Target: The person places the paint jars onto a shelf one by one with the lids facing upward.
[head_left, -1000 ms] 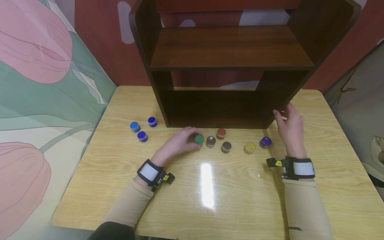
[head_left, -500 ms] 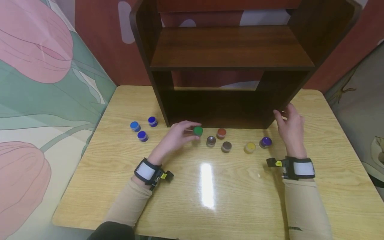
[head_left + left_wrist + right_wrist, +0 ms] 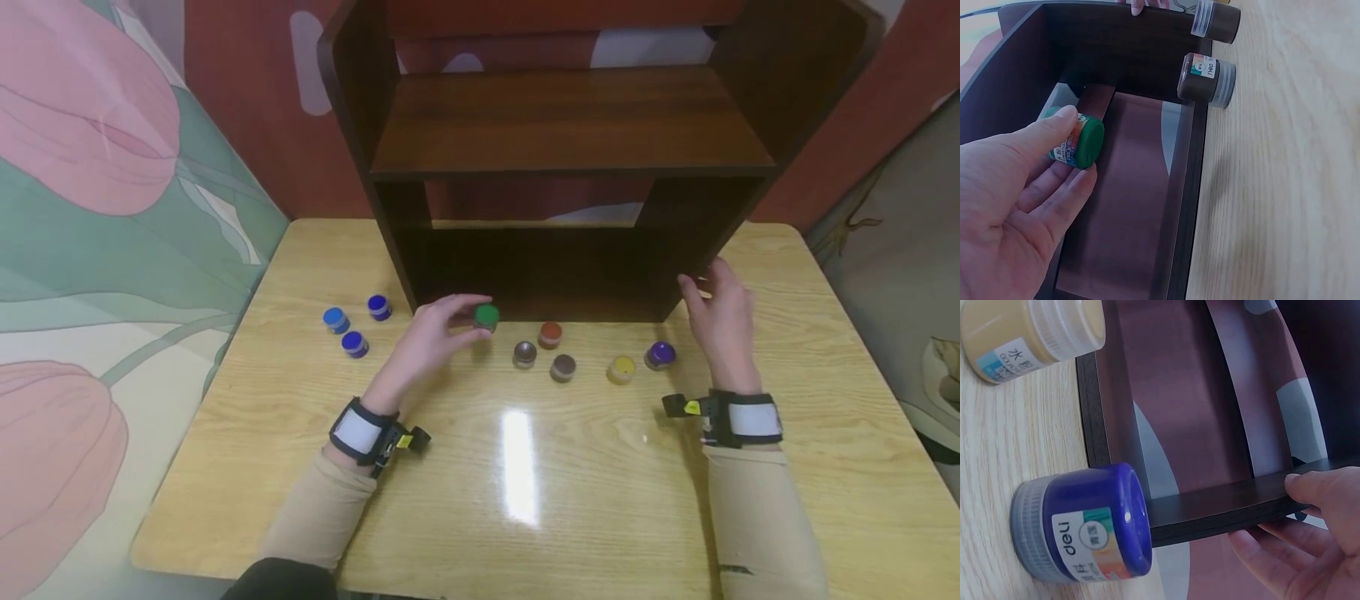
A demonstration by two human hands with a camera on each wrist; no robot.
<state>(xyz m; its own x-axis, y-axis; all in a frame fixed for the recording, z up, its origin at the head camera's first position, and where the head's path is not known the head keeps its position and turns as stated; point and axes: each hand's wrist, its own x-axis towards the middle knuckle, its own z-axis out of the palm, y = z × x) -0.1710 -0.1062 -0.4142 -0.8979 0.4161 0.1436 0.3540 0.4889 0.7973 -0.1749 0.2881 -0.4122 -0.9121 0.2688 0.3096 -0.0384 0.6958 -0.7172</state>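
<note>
Pinching green jar (image 3: 487, 317) in left hand (image 3: 433, 329), between thumb and bent fingers, opened only as wide as the jar body. Holding it by the lower front of dark bookshelf (image 3: 570, 117); cannot tell whether touching wood. Gripping side panel (image 3: 1222, 509) with right hand (image 3: 726, 321), at 3 o'clock from green jar, with thumb inside and partly bent fingers outside. Logged on table (image 3: 600, 500), from green jar: at 9 o'clock, three blue jars (image 3: 336, 319), close together; towards 4 o'clock, two dark jars (image 3: 563, 367), red-brown jar (image 3: 551, 335) and, farther out, yellow jar (image 3: 621, 369); at 3 o'clock, purple jar (image 3: 661, 355), near right hand.
</note>
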